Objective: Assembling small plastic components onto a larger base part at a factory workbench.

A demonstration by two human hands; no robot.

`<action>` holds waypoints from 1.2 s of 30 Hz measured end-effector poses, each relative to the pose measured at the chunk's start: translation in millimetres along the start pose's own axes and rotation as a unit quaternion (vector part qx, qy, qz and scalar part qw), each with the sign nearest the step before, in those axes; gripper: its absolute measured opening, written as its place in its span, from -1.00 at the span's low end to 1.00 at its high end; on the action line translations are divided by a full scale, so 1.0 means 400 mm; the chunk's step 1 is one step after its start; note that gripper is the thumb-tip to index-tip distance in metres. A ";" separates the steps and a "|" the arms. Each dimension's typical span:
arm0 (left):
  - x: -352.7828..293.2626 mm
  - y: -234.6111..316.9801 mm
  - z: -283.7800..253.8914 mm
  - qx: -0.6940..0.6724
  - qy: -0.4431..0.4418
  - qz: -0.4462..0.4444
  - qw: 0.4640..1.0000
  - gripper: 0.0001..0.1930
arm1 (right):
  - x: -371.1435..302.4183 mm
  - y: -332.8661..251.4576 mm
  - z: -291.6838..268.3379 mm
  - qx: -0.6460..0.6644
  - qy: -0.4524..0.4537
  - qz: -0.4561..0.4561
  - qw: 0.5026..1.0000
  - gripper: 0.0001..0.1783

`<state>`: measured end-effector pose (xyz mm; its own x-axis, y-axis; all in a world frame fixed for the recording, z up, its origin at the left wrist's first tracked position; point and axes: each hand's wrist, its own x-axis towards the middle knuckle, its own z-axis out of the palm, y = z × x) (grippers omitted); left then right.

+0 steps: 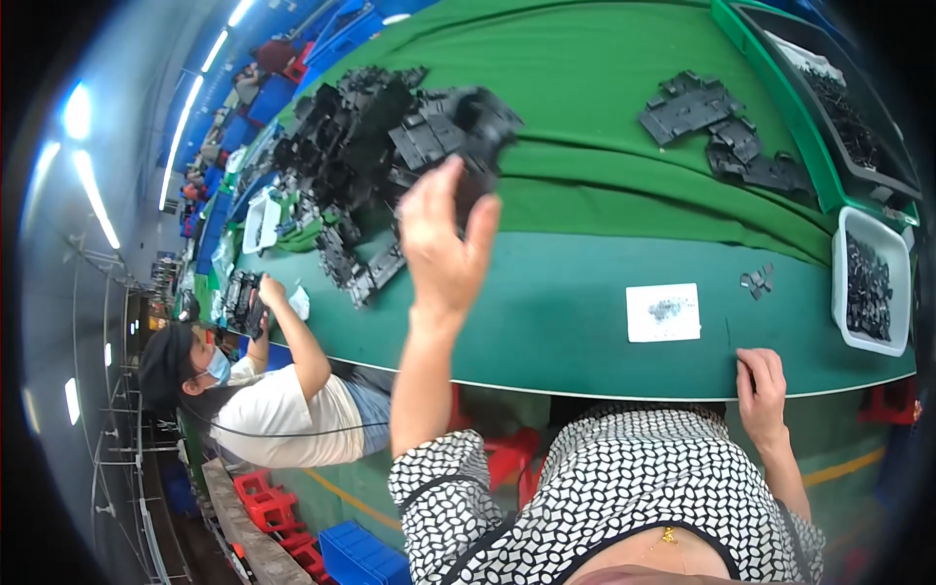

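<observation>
My left hand reaches over the near side of a large heap of black moulded plastic parts. Its fingers and thumb are spread, just below a black plastic part at the heap's right side; whether they touch it is hard to tell. At the table's front edge rests my right hand, fingers loosely bent and nothing visible in them. Nearest to it are a white card with dark specks and a few small black pieces.
Several black parts lie on the green cloth at the far right. Beyond them is a green-rimmed black bin; a white tray of small black pieces stands at right. At left, a masked co-worker handles a black part.
</observation>
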<state>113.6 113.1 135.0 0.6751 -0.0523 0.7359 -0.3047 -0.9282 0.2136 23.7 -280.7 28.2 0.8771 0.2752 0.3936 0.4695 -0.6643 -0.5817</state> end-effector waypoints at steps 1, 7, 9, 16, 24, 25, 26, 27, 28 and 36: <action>0.056 -0.051 0.001 0.054 0.024 0.033 0.998 -0.50 | -0.005 0.009 0.003 -0.018 0.019 -0.002 1.000 -0.77; 0.310 -0.325 -0.065 0.399 0.025 -0.011 0.916 -0.49 | 0.011 0.005 0.027 -0.078 0.051 -0.080 0.992 -0.70; 0.333 -0.368 -0.051 0.463 -0.052 -0.068 0.882 -0.46 | 0.008 0.009 0.030 -0.087 0.056 -0.076 0.992 -0.71; 0.363 -0.364 -0.003 0.513 -0.170 -0.194 0.819 -0.51 | 0.008 0.004 0.029 -0.090 0.063 -0.078 0.991 -0.71; 0.395 -0.343 0.022 0.525 -0.253 -0.157 0.797 -0.56 | 0.011 0.018 0.023 -0.096 0.052 -0.060 0.992 -0.70; 0.394 -0.345 -0.012 0.544 -0.238 -0.153 0.790 -0.55 | 0.016 0.023 0.028 -0.087 0.055 -0.069 0.992 -0.71; 0.393 -0.348 -0.035 0.563 -0.206 -0.120 0.791 -0.56 | 0.016 0.028 0.028 -0.078 0.060 -0.078 0.992 -0.71; 0.390 -0.349 -0.006 0.549 -0.164 -0.074 0.816 -0.58 | 0.018 0.027 0.032 -0.091 0.067 -0.080 0.990 -0.73; 0.395 -0.335 0.016 0.516 -0.148 -0.030 0.843 -0.59 | 0.017 0.028 0.033 -0.096 0.068 -0.080 0.990 -0.73; 0.304 0.005 0.450 0.054 -0.251 0.076 0.964 -0.42 | 0.004 0.015 0.016 -0.115 0.092 -0.071 0.986 -0.75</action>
<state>316.0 38.5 109.2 0.8763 -0.3364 0.3449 -0.3721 -0.9273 0.0410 28.5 -279.8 20.6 0.7605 0.2605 0.5948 0.5326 -0.7743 -0.3418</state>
